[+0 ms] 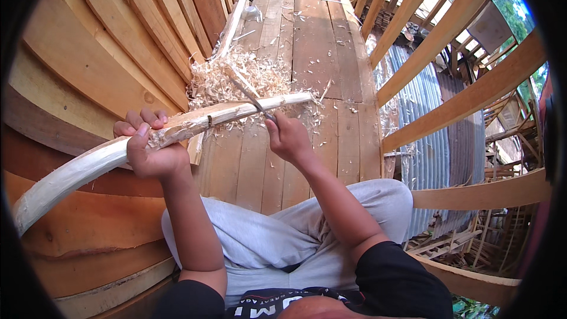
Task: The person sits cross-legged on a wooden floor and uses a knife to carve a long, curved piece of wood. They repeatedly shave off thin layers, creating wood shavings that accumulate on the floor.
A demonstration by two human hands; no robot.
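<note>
Over the knees (283, 230), a pole (147, 139) clamped in the left hand (150, 150) is being whittled by a knife (251, 99) gripped in the right hand (289, 139), likely calling for another shaving stroke.

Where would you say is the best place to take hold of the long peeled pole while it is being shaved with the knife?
Probably around mid-length, where the left hand grips the pole now, wrapped from below and behind. The pole is long and slightly curved, so a middle hold balances it. That also keeps fingers behind the knife, which the right hand works farther along, toward the far end over the shavings.
</note>
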